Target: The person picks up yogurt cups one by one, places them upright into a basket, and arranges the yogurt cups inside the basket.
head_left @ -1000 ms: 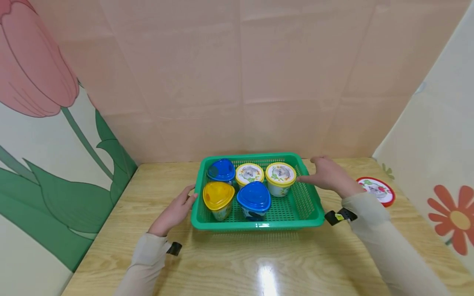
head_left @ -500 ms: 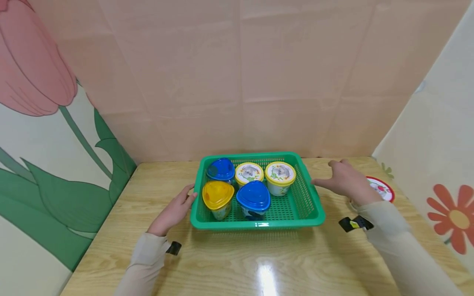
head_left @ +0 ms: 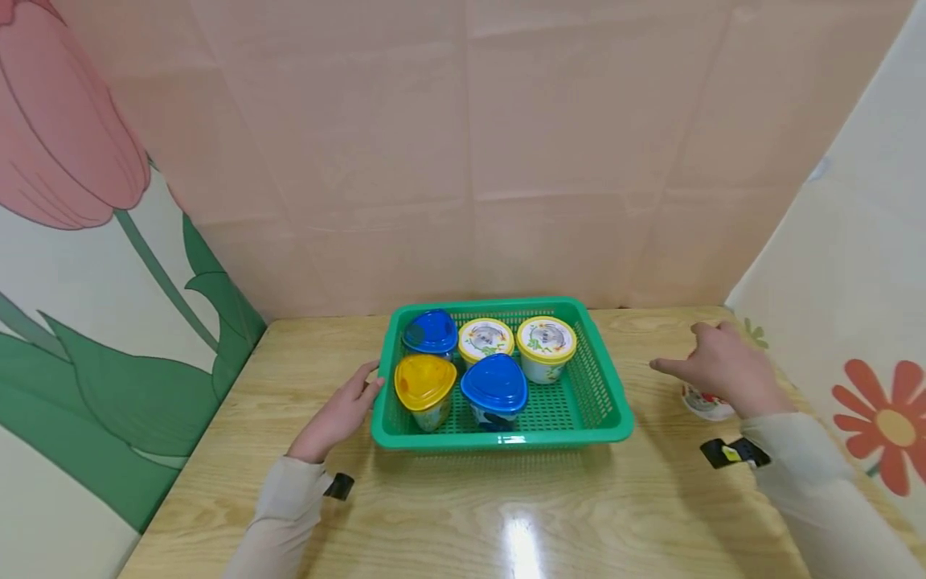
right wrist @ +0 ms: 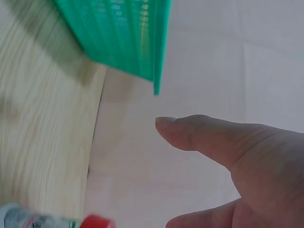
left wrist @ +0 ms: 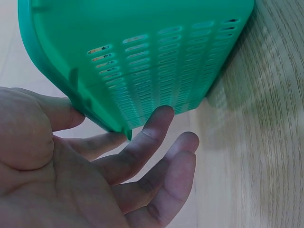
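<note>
My left hand rests at the left rim of a green plastic basket. In the left wrist view its thumb and index finger touch the rim, the other fingers loosely spread. Inside the basket stand lidded tubs: one with a yellow lid, two with blue lids and two with white, yellow-rimmed lids. My right hand, thumb and fingers apart, hovers over a white printed tub right of the basket. Its red lid shows in the right wrist view; the hand hides it in the head view.
Everything stands on a light wooden table. A pinkish sheet rises behind it. Painted walls with a tulip and an orange flower flank the table.
My right hand has moved right, away from the basket's right side, and now covers the red-lidded tub's top. My left hand and the basket have stayed put.
</note>
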The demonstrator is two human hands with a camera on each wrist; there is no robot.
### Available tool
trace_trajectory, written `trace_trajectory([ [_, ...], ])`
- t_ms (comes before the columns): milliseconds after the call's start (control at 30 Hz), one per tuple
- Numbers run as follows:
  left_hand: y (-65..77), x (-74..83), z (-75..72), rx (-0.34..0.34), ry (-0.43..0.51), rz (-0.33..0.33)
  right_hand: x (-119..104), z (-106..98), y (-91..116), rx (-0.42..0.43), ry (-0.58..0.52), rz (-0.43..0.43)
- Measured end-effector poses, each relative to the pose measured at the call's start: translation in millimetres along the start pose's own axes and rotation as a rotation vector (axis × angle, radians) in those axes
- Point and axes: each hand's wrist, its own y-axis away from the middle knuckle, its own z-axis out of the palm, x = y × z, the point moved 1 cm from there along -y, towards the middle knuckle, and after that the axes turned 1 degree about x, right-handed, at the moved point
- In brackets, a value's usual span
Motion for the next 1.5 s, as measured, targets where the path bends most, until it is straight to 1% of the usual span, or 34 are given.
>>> trace_trajectory([
  [133,0.7,-0.5,0.4,0.001,0.005,-0.013,14,-1,4,0.038,0.022,0.040],
  [233,1.0,-1.4,0.4,-0.001,0.001,-0.008,23,-1,8,0.068,0.035,0.079],
  [300,1.2,-1.2,0.3,0.001,0.004,-0.011,28,-1,10,0.071,0.041,0.102],
  [400,0.7,-0.7,-0.1,-0.001,0.000,-0.006,36,-1,14,0.055,0.041,0.130],
  [567,-0.7,-1.3,-0.2,-0.003,-0.001,-0.008,46,-1,16,-0.019,0.001,0.185],
  [633,-0.8,-1.4,0.2,-0.002,-0.001,-0.009,48,0,17,-0.046,-0.012,0.201],
  [767,-0.8,-0.6,0.0,0.004,-0.008,-0.010,50,1,18,-0.075,-0.020,0.207],
  [967,-0.7,-0.3,-1.0,0.004,-0.019,0.017,54,4,17,-0.116,-0.026,0.236],
  [1033,-0.2,-0.1,-1.1,0.002,-0.013,0.017,55,6,16,-0.130,-0.026,0.253],
  [1200,2.4,1.8,-1.5,0.000,-0.002,0.017,59,9,14,-0.142,-0.028,0.276],
  [1300,3.1,2.1,-1.9,-0.001,-0.006,0.023,61,10,13,-0.140,-0.027,0.275],
  [1500,2.5,1.8,-1.7,0.000,-0.010,0.018,67,12,8,-0.151,-0.016,0.305],
])
